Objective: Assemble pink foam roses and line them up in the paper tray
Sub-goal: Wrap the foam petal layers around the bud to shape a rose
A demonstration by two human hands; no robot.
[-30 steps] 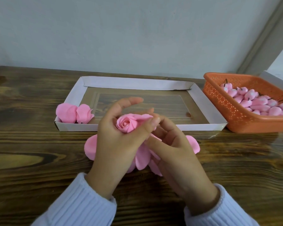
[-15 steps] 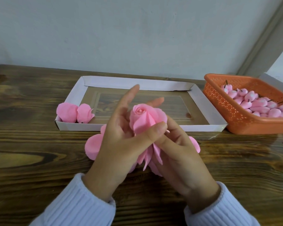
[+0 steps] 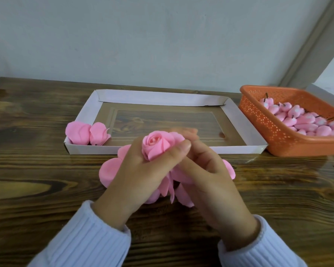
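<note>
Both hands hold a rose (image 3: 155, 145) above the table (image 3: 37, 170), just in front of the tray (image 3: 162, 98). The left hand (image 3: 143, 176) is clamped round it, thumb across its front. The right hand (image 3: 210, 182) curls onto its right side, its fingertips blurred. Loose petals (image 3: 108, 172) spread beneath the hands. Two finished roses (image 3: 87, 132) sit in the tray's near-left corner. A basket (image 3: 289, 139) of buds (image 3: 307, 122) stands just right of the tray.

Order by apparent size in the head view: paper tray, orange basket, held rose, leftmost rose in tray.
1. paper tray
2. orange basket, partly cut off
3. held rose and leftmost rose: the held one looks bigger, but it is nearer, so unsure.
</note>
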